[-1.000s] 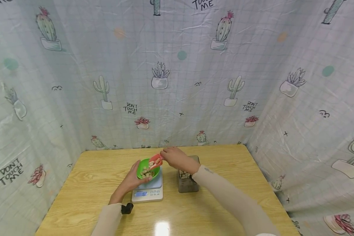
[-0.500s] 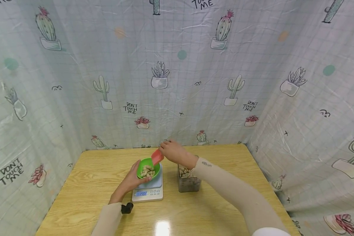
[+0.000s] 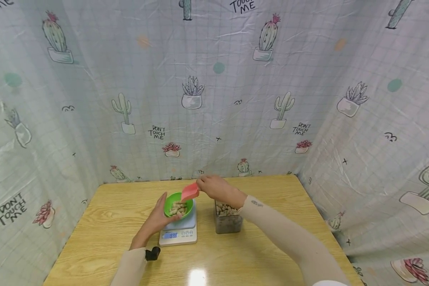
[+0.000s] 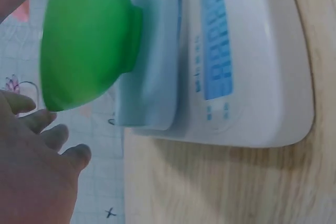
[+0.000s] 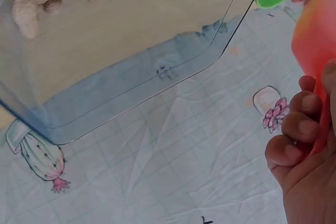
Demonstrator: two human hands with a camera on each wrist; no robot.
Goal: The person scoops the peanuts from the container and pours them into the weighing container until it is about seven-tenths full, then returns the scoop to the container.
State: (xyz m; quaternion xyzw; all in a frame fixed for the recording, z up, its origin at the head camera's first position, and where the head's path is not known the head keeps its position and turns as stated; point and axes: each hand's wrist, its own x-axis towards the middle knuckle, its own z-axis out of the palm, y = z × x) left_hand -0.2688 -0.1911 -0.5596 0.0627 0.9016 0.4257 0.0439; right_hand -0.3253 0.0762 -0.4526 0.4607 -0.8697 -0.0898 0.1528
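A green bowl (image 3: pixel 168 206) holding several peanuts (image 3: pixel 178 208) sits on a white kitchen scale (image 3: pixel 178 237) with a lit display. My left hand (image 3: pixel 158 214) is spread around the bowl's left and near side. In the left wrist view its fingers (image 4: pixel 39 124) lie loosely beside the bowl's rim, not wrapped round it; whether any fingertip touches is unclear. My right hand (image 3: pixel 216 188) grips the handle of a red scoop (image 3: pixel 190 192), tilted over the bowl's far right rim. In the right wrist view the fingers curl round the scoop's handle (image 5: pixel 321 114).
Right of the scale stands a clear, deep container (image 3: pixel 228 225) with more peanuts (image 3: pixel 226 209), partly under my right forearm. All this is on a wooden table (image 3: pixel 128 206). A cactus-print curtain (image 3: pixel 207 147) hangs behind and at both sides.
The scoop, with peanuts visible in it a second ago, has tipped down over the bowl. More peanuts lie in the bowl and the scale's reading has changed. The left hand stays by the bowl.
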